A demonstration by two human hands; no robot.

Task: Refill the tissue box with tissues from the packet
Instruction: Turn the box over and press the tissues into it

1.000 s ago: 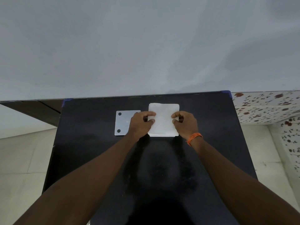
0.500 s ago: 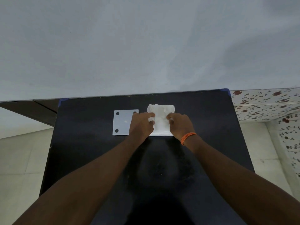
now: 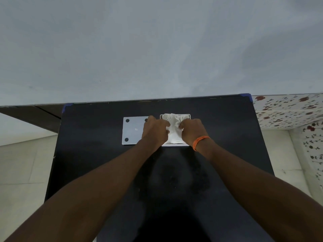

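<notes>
The left hand (image 3: pixel 154 131) is covering the right edge of the flat white panel (image 3: pixel 132 131) and part of its upper right dark dot, so a fourth dot cannot be confirmed. Both hands are hiding the side walls of the tissue box (image 3: pixel 175 145); only its far and near rims are showing. The right hand (image 3: pixel 192 131) is concealing its own fingertips inside the crumpled tissues (image 3: pixel 173 126), and the grip there cannot be determined. The lower frame edge is cutting off both forearms and the near part of the black table (image 3: pixel 227 137)
</notes>
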